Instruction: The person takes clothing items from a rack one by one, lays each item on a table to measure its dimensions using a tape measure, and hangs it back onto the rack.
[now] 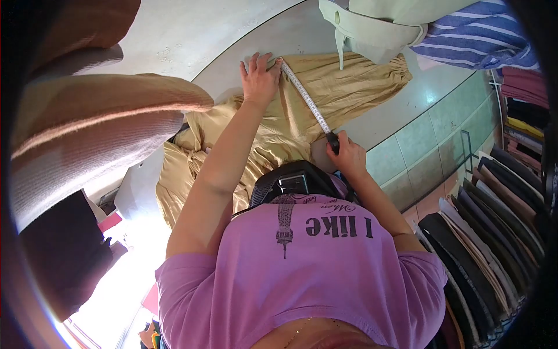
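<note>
A gold-tan, shiny garment (337, 81) with a gathered elastic hem lies spread on the grey table. A tape measure (305, 98) stretches diagonally across it, its white blade pulled out. At the far end of the blade, my left hand (260, 81) holds the tip against the cloth with thumb and forefinger, its other fingers spread. My right hand (350, 157) is closed around the dark case of the tape measure, near the garment's closer edge. More of the same gold cloth lies bunched beneath my left forearm.
A pale green garment (372, 35) and a blue striped cloth (476, 35) hang over the table's far right. Brown and pink clothes (104, 110) hang close on the left. Rows of folded or hanging clothes (482, 227) stand at the right beyond the tiled surface (418, 151).
</note>
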Available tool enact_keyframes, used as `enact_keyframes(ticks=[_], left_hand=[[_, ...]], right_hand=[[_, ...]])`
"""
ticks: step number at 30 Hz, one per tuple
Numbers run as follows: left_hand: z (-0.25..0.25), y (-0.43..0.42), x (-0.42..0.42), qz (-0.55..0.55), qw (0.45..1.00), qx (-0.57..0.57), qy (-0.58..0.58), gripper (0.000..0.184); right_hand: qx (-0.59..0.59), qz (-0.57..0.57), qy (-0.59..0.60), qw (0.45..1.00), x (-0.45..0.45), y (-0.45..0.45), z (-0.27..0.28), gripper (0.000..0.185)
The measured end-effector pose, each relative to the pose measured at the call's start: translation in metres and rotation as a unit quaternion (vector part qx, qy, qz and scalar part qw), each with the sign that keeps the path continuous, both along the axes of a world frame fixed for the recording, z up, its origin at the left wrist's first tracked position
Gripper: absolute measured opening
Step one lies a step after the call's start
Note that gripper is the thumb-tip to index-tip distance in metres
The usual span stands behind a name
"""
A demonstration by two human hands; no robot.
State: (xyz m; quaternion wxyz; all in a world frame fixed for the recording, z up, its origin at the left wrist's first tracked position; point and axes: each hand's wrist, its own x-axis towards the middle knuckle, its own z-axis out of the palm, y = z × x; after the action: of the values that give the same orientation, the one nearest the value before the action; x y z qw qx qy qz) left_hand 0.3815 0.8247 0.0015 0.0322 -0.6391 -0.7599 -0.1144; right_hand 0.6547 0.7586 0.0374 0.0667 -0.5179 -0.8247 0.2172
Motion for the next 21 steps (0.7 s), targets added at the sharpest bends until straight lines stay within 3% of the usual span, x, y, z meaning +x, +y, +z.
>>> enact_keyframes(ticks=[18, 21], left_hand=[[0.000, 0.001, -0.001, 0.005, 0.999, -0.029, -0.032, 0.028], [0.017, 0.000, -0.006, 0.029, 0.993, -0.074, -0.087, 0.032]], right_hand=[[-0.020, 0.000, 0.033, 0.999, 0.012, -0.010, -0.013, 0.026], [-0.045, -0.027, 0.053, 0.997, 0.010, -0.007, -0.006, 0.026]])
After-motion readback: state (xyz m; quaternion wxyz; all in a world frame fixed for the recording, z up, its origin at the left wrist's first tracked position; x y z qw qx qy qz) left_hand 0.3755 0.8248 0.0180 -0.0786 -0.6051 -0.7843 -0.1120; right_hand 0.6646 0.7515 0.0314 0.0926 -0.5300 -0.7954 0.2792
